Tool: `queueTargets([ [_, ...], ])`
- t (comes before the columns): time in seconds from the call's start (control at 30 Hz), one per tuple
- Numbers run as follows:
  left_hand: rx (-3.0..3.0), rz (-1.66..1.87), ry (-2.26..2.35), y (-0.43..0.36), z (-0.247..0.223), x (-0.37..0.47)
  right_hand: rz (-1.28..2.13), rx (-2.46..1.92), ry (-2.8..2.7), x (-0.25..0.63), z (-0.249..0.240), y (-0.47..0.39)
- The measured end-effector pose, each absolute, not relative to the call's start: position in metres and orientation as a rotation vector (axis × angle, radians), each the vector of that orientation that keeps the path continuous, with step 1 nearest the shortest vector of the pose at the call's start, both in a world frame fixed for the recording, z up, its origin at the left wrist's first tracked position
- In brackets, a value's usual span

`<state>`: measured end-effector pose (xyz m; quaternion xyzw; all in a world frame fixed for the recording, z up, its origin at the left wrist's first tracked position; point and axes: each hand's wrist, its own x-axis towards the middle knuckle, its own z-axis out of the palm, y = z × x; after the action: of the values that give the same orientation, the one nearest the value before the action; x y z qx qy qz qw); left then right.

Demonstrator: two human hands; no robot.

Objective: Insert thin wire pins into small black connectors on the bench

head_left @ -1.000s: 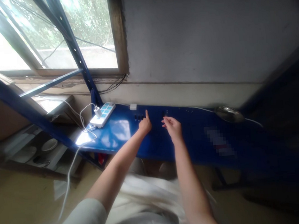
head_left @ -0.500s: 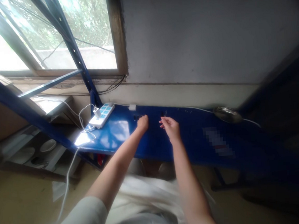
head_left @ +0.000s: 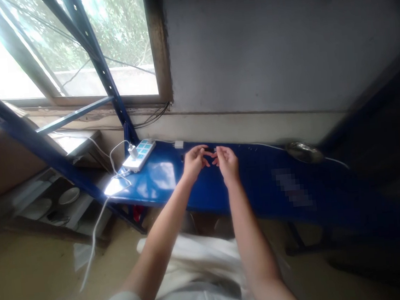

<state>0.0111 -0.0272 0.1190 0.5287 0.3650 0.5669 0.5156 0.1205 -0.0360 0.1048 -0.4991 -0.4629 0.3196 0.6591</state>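
Both hands are close together above the far half of a blue table [head_left: 203,193]. My left hand [head_left: 194,162] is closed, with thumb and fingers round a small dark thing [head_left: 210,151] that lies between the hands. My right hand [head_left: 227,161] pinches at the right end of it, where something small and pale shows; its details are too small to make out. To the left of my left hand, a white adapter [head_left: 179,144] rests at the table's back edge.
A white power strip [head_left: 140,155] with a plugged-in charger and cables stands at the table's left end. Toward the back right is a shiny round metal object [head_left: 304,152]. Blue rack posts [head_left: 102,74] rise at the left, before a window.
My left hand has risen from the table and moved right, now holding the small dark thing beside my right hand. My right hand has shifted slightly up. The view has moved a little.
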Motion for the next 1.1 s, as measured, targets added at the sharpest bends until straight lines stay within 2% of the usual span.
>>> queueTargets([
  [0.6,1.24,1.428,0.973,-0.027,0.124,-0.016,0.663,-1.003,-0.888,0.125,0.117,-0.034],
  [0.77,1.332,1.229,0.96,-0.028,0.119,-0.013,0.78,-0.939,-0.929,0.118,0.112,-0.031],
  [1.1,1.324,1.294,1.017,-0.025,0.118,-0.009,1.039,-1.03,-1.208,0.122,0.103,-0.024],
])
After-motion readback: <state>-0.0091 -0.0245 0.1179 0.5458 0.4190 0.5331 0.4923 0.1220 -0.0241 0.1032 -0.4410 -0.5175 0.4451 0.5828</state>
